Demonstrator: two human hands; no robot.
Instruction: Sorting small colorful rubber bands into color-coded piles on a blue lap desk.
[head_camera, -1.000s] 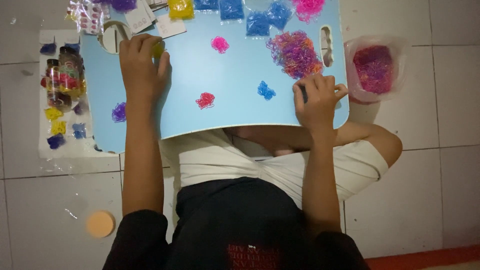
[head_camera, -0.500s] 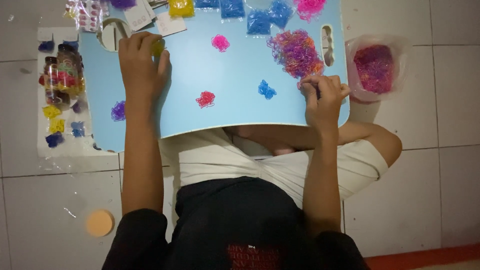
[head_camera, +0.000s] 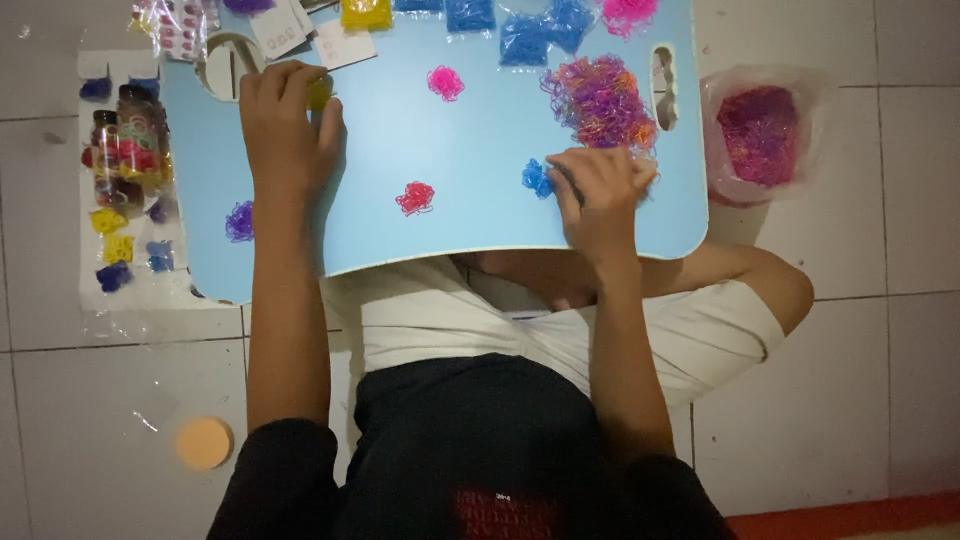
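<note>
A light blue lap table lies across my knees. On it lie small heaps of tiny rubber bands: pink, red, blue, purple and a big mixed purple-orange pile. My left hand rests flat at the table's left, its fingers over a small yellow heap. Fingers curled, my right hand touches the blue heap just below the mixed pile; whether it pinches a band is hidden.
A clear bag of pink-purple bands sits on the tiled floor at the right. Left of the table a white tray carries bottles and coloured band clumps. Packets of bands line the table's far edge. An orange round lid lies on the floor.
My right hand has moved left from the table's right edge to the blue heap. The left hand has stayed in place.
</note>
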